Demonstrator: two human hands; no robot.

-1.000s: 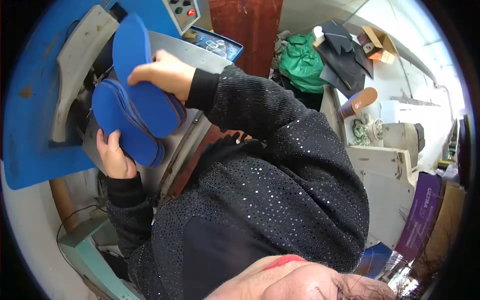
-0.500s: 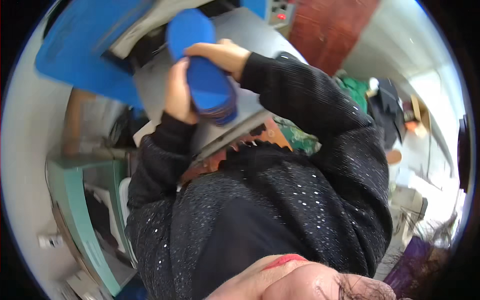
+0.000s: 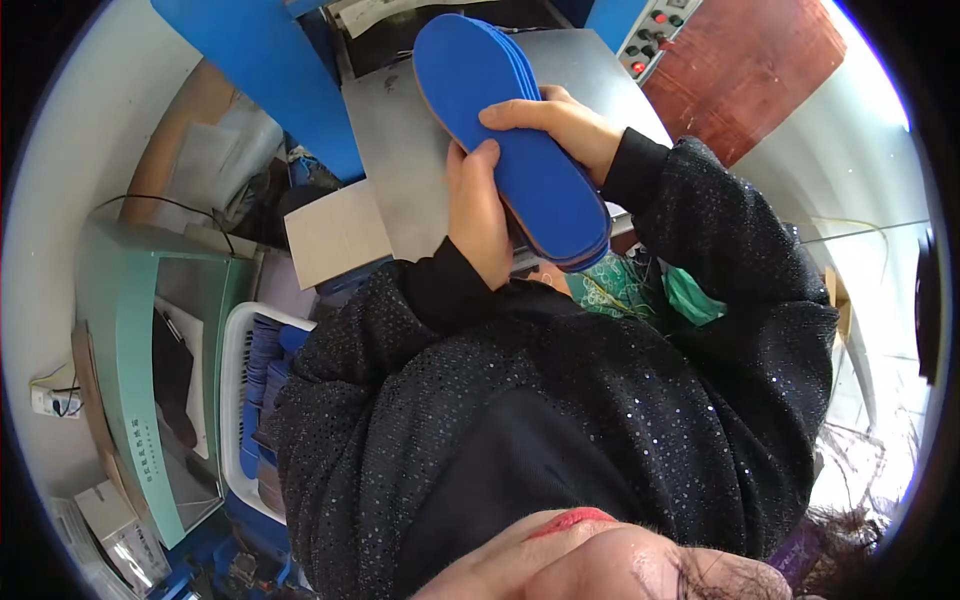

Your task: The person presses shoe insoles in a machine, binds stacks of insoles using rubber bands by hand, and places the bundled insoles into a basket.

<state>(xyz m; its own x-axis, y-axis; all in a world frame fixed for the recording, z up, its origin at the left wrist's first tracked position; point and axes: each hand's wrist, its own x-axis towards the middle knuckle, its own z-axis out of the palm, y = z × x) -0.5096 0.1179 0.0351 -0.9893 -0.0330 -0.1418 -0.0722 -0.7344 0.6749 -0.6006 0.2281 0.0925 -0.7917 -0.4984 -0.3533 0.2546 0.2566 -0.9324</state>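
While both hands grip them, here is how things stand:

Insoles: a stack of blue insoles (image 3: 510, 130), flat and foot-shaped, held up in front of the chest, long axis running from upper left to lower right, over the grey metal plate (image 3: 400, 130).
Change in the insoles: a second ago they were fanned apart, one sticking up on its own; half a second ago they were coming together; now the edges sit squared into one neat pile, with thin brown edges showing along the lower rim.
Left hand: the left hand (image 3: 478, 215) is wrapped on the stack's near long edge, thumb up on the blue face, holding the insoles firmly.
Right hand: the right hand (image 3: 560, 125) is clamped over the far long edge, fingers curled across the top face, also holding the insoles.
Sleeves: black, glittery, both arms bent in toward the stack.
View: it has swung since earlier; the blue machine frame (image 3: 265, 70) now sits at upper left, its control panel (image 3: 655, 35) with red buttons at the top.
Lower left: a white basket (image 3: 235, 390) holding more blue pieces, just beside a green machine (image 3: 125, 340).
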